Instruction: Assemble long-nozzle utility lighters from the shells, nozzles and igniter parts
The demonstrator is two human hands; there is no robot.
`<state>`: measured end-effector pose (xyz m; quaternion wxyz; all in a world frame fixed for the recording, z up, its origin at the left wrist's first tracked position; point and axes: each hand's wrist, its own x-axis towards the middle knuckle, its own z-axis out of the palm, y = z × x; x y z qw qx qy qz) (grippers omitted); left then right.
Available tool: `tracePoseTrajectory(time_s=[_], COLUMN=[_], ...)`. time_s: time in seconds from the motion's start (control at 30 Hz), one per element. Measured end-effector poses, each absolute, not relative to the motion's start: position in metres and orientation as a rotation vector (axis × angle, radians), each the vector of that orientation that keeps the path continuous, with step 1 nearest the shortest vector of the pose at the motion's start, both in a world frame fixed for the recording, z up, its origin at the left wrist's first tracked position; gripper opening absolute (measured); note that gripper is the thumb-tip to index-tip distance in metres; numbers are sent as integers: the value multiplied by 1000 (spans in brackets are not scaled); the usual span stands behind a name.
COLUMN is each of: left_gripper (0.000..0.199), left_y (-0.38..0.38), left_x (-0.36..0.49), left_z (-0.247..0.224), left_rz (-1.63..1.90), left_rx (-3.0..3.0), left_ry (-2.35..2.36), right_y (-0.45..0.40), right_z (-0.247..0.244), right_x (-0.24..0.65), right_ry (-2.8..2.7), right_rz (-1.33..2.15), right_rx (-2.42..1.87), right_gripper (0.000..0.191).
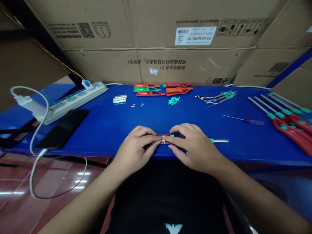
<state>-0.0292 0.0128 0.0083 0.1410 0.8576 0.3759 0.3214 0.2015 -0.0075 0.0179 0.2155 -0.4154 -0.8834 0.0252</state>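
The left hand (133, 148) and right hand (195, 146) are pinching a red plastic handle (161, 140) at the blue table's (104, 126) front, fingers (148, 138) closed around a small metal part (163, 140); assembled red-handled tools (290, 126) are lying far right, loose red and green handle halves (148, 89) lying beyond.

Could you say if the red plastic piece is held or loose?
Held: the left hand and right hand pinch the red plastic piece between them.

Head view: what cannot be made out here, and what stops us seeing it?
Red plastic part: middle hidden by the left hand and right hand.
Metal piece at its centre: too small to identify.
Small bits on the blue table: too small.
Red-handled tools: cut off by the right edge.
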Motion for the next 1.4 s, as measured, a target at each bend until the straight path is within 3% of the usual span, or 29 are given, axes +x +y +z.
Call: tracePoseTrajectory(time_s=[0.6,1.0,1.4], left_gripper=[17,18,14], left_y=[13,11,15], left_x=[-30,-28,-27], left_z=[8,8,8], left_rz=[878,855,890], left_rx=[2444,2465,2428], left_ry=[1099,1153,1072], right_y=[-12,-11,1], right_z=[12,10,15], right_x=[200,206,222], right_ry=[-2424,-2241,-2390], right_rz=[66,38,353], right_rx=[-1175,-1391,-1185], right_gripper=[29,17,23])
